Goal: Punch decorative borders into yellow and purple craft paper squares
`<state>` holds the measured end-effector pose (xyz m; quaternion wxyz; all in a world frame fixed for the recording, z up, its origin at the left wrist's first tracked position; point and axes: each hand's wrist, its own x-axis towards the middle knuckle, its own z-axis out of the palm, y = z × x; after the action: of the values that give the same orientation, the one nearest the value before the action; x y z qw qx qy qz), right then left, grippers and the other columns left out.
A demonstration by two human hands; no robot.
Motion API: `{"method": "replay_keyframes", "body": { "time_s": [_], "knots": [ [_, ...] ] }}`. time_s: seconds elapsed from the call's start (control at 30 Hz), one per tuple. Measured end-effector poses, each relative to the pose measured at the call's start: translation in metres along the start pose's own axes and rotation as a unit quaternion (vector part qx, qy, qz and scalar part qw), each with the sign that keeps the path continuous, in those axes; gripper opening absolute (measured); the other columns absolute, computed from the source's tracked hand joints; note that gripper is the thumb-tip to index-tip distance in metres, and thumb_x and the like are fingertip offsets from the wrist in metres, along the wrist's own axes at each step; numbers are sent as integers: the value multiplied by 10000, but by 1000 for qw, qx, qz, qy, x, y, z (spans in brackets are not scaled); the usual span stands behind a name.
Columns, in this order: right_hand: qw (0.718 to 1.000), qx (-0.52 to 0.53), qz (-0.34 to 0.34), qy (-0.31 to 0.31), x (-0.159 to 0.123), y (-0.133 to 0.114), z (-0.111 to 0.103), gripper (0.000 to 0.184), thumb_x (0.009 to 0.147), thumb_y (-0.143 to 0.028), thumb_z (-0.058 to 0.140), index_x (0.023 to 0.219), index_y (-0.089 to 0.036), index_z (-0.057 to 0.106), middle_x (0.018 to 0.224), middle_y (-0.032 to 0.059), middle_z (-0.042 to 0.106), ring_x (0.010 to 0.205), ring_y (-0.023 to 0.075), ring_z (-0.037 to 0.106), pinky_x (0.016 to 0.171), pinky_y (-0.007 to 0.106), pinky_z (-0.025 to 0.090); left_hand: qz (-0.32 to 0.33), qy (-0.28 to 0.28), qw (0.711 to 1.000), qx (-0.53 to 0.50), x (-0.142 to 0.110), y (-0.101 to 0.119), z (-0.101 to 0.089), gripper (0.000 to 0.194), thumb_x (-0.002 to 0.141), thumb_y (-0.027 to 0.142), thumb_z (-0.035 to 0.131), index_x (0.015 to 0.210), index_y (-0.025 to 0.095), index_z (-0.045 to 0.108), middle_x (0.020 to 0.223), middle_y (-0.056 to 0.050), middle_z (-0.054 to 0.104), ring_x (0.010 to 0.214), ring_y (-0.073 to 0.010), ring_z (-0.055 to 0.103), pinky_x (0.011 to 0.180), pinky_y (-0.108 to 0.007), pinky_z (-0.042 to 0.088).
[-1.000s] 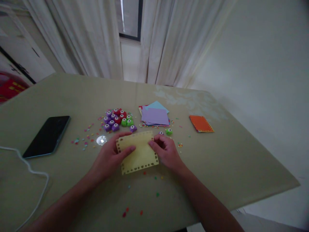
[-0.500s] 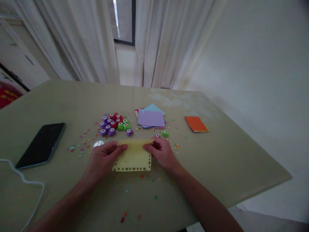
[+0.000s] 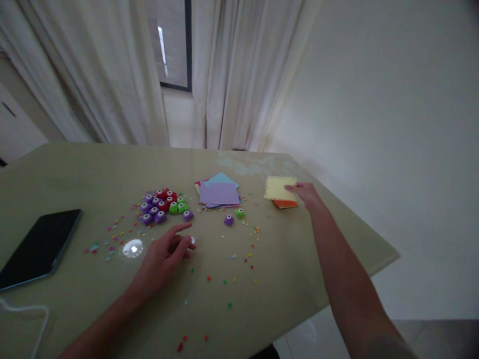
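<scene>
At the right side of the table, my right hand [image 3: 305, 192] pinches the right edge of a yellow paper card [image 3: 277, 188] with a patterned border. The card is over an orange square card [image 3: 285, 204], whose lower part shows below it. My left hand [image 3: 164, 257] hovers over the middle of the table, index finger and thumb apart. A small white spot [image 3: 192, 240] shows by its fingertips; I cannot make out what it is. Beyond this hand lies a single purple one-eyed piece [image 3: 188, 216].
Purple, red and green one-eyed pieces [image 3: 160, 205] form a cluster. A shiny clear disc [image 3: 132, 248] lies nearer. Lilac and blue papers [image 3: 220, 193] are stacked farther back. Confetti is scattered about. A black tablet [image 3: 41, 247] and a white cable [image 3: 28, 308] are at left.
My right hand has carried the yellow card from the middle to the orange card at the right. My left hand has let go of the card. The view has shifted right.
</scene>
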<state>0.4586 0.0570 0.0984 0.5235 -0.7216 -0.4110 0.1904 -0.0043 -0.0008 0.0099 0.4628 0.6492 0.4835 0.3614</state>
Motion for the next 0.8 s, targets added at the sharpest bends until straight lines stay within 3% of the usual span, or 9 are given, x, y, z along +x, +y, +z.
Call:
{"method": "replay_keyframes", "body": {
  "time_s": [0.1, 0.23, 0.37, 0.63, 0.73, 0.8],
  "knots": [
    [994, -91, 64, -18, 26, 7, -8, 380, 783, -411, 964, 829, -97, 754, 797, 92, 762, 845, 268, 742, 774, 379, 604, 25, -1, 999, 22, 1, 3, 3, 605, 985, 643, 563, 1354, 173, 658, 832, -54, 815, 689, -241, 769, 661, -351, 620],
    [975, -179, 131, -28, 36, 22, 2, 252, 1013, -373, 771, 1098, -138, 736, 1090, 70, 760, 975, 215, 746, 889, 406, 635, 44, 17, 998, 45, 1, 6, 2, 549, 990, 605, 539, 1296, 174, 688, 783, -39, 798, 658, -230, 745, 630, -334, 591],
    [967, -199, 157, -36, 30, 31, 4, 288, 1034, -393, 746, 1167, -139, 720, 1149, 79, 748, 988, 219, 744, 891, 414, 643, 49, 30, 997, 57, 1, 4, 0, 550, 993, 605, 525, 1289, 172, 692, 773, -35, 790, 639, -223, 727, 627, -329, 577],
    [992, -97, 74, -26, -6, 6, 3, 290, 1010, -381, 770, 1154, -131, 738, 1135, 97, 777, 978, 232, 761, 872, 407, 652, 65, 4, 996, 61, 1, 3, 0, 554, 1006, 610, 509, 1289, 172, 694, 765, -35, 780, 624, -218, 716, 607, -322, 562],
    [999, -36, 14, -18, -22, -19, 24, 325, 865, -322, 886, 1067, -92, 775, 1083, 166, 826, 988, 293, 785, 868, 401, 645, 66, 14, 997, 48, 1, 2, 1, 538, 1011, 620, 527, 1289, 190, 693, 857, -56, 797, 679, -225, 736, 627, -330, 589],
    [999, 11, -36, -27, -49, -38, 49, 382, 827, -341, 897, 1125, -129, 787, 1166, 135, 833, 1018, 270, 793, 900, 370, 641, 83, 51, 994, 47, 0, 2, -1, 516, 1014, 612, 563, 1320, 214, 680, 1044, -91, 808, 802, -241, 762, 668, -342, 613]
  ]
}}
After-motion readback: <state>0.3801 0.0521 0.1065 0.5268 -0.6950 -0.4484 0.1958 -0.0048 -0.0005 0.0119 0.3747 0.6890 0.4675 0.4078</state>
